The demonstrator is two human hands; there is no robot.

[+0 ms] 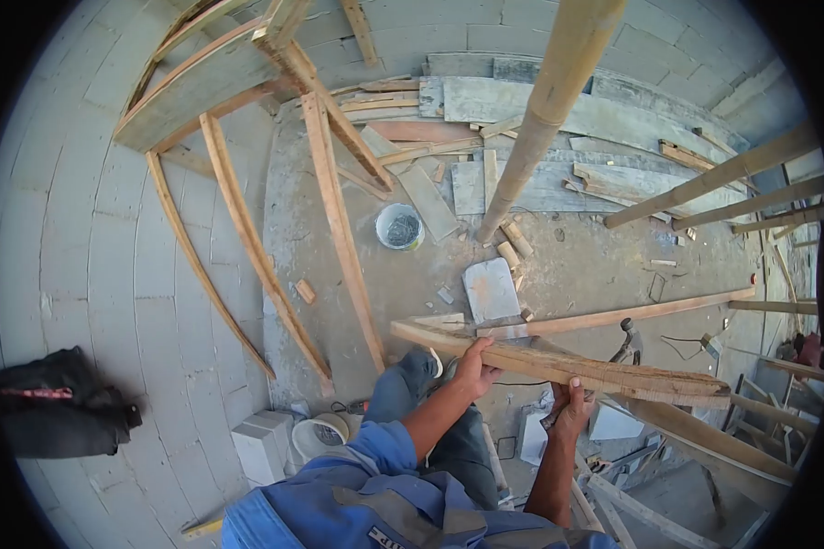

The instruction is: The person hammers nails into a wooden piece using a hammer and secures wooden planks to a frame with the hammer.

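Observation:
A long piece of rough lumber (604, 371) lies slantwise across in front of me, raised above the floor. My left hand (473, 368) is closed around it near its left part. Farther right, my right hand (572, 407) grips the lumber's lower edge, thumb up against its face. A claw hammer (628, 340) shows its head above the lumber; its handle runs behind the wood and comes out by my right hand, which appears to hold it too. The fingers behind the wood are partly hidden. Beyond the lumber, a long wooden strip (641, 308) stretches to the right.
Upright boards (343, 229) of a timber frame stand at left against the block wall (110, 229). A bamboo pole (549, 110) rises ahead. A white bucket (400, 226), stacked planks (513, 101) and wood offcuts (515, 238) are on the floor. Dark clothing (64, 403) hangs at left.

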